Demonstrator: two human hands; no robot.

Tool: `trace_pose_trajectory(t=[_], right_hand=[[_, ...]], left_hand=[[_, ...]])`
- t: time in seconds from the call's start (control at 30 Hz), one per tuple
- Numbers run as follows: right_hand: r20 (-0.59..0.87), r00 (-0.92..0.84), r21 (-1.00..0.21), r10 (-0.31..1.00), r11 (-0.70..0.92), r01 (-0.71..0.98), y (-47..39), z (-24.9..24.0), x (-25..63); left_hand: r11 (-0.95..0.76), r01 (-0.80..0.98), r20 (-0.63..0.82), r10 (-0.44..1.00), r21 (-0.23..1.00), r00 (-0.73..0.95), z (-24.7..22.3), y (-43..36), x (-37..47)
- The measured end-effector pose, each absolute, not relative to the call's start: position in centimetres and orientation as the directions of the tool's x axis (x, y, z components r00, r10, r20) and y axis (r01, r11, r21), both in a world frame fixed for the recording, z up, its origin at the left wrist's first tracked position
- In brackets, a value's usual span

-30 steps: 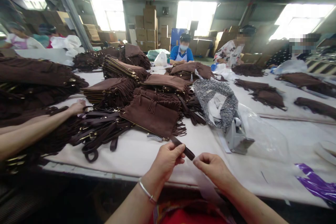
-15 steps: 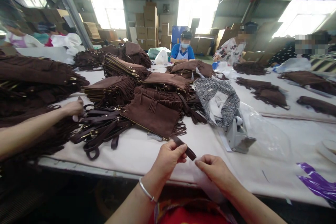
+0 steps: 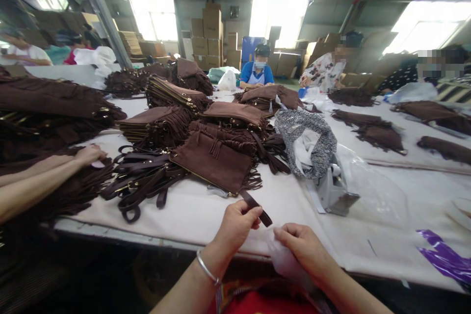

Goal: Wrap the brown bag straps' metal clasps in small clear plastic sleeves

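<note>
My left hand [image 3: 239,221] pinches a dark brown strap [image 3: 253,206] near its lower end. The strap runs up to the corner of a brown fringed pouch [image 3: 215,162] lying on the table. Just right of the strap's end, my right hand [image 3: 300,240] is closed on the edge of a thin translucent plastic sheet [image 3: 285,260], which hangs down below the fingers. The two hands are close together but apart.
Dark straps [image 3: 143,181] lie tangled left of the pouch, with stacked brown pouches [image 3: 154,122] behind. A co-worker's hands [image 3: 88,154] rest over a pile at left. Right are a grey speckled cloth [image 3: 309,142], a tape dispenser [image 3: 336,196] and purple plastic [image 3: 441,255].
The plastic in my right hand has risen and spread beside the strap's end. The co-worker's arm at left has drawn back leftward, and a second forearm shows beside it.
</note>
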State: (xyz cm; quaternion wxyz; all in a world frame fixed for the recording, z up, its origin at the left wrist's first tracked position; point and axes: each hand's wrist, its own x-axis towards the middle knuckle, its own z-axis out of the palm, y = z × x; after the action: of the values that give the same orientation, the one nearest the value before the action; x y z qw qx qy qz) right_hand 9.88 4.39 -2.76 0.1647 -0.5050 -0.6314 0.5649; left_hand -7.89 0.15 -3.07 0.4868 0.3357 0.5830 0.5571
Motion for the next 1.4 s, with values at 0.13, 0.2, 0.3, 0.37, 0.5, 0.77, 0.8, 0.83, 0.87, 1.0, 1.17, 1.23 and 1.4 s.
trace_pose_trajectory(t=[0.13,0.2,0.3,0.37,0.5,0.77,0.8,0.83,0.87,1.0,1.17,1.23,1.4], right_hand=[[-0.349,-0.438,-0.874,0.829,-0.12,0.471,4.6,-3.4,10.4],[-0.334,-0.426,-0.865,0.841,-0.093,0.494,4.7,-3.7,10.6],[-0.305,-0.406,-0.858,0.861,-0.064,0.509,4.8,-3.9,10.6],[-0.291,-0.396,-0.858,0.871,-0.054,0.511,4.9,-4.0,10.5],[-0.273,-0.376,-0.851,0.885,-0.04,0.524,4.9,-4.2,10.5],[-0.263,-0.388,-0.875,0.883,-0.049,0.482,4.8,-3.9,10.7],[-0.276,-0.396,-0.884,0.876,-0.069,0.462,4.7,-3.8,10.7],[-0.29,-0.412,-0.894,0.864,-0.091,0.439,4.6,-3.7,10.7],[-0.302,-0.433,-0.904,0.849,-0.112,0.412,4.5,-3.5,10.6],[-0.32,-0.5,-0.935,0.805,-0.182,0.305,3.9,-3.1,10.4],[-0.348,-0.547,-0.934,0.762,-0.232,0.271,3.7,-2.5,10.4],[-0.359,-0.568,-0.933,0.741,-0.286,0.217,3.8,-2.4,10.5],[-0.373,-0.526,-0.927,0.764,-0.286,0.242,4.2,-3.1,10.6]], left_hand=[[0.161,-0.25,-0.235,0.925,0.955,-0.3,-3.2,0.0,-8.0],[0.164,-0.3,-0.257,0.918,0.94,-0.301,-3.2,-0.1,-8.0],[0.17,-0.307,-0.261,0.922,0.937,-0.287,-2.9,-0.2,-7.8],[0.17,-0.29,-0.253,0.926,0.942,-0.279,-2.8,-0.3,-7.6],[0.182,-0.285,-0.265,0.921,0.941,-0.285,-2.4,-0.6,-7.3],[0.272,-0.28,-0.319,0.938,0.92,-0.136,-2.3,-1.4,-7.1],[0.283,-0.269,-0.322,0.94,0.921,-0.114,-2.5,-1.5,-7.0],[0.288,-0.263,-0.323,0.941,0.921,-0.099,-2.7,-1.6,-6.8],[0.29,-0.265,-0.323,0.942,0.92,-0.09,-2.9,-1.7,-6.7],[0.301,-0.301,-0.342,0.935,0.905,-0.091,-3.3,-1.9,-6.0],[0.291,-0.244,-0.335,0.928,0.925,-0.163,-3.7,-1.7,-5.9],[0.274,-0.239,-0.315,0.936,0.931,-0.154,-4.0,-1.6,-6.0],[0.276,-0.281,-0.316,0.942,0.919,-0.109,-3.9,-1.8,-6.2]])
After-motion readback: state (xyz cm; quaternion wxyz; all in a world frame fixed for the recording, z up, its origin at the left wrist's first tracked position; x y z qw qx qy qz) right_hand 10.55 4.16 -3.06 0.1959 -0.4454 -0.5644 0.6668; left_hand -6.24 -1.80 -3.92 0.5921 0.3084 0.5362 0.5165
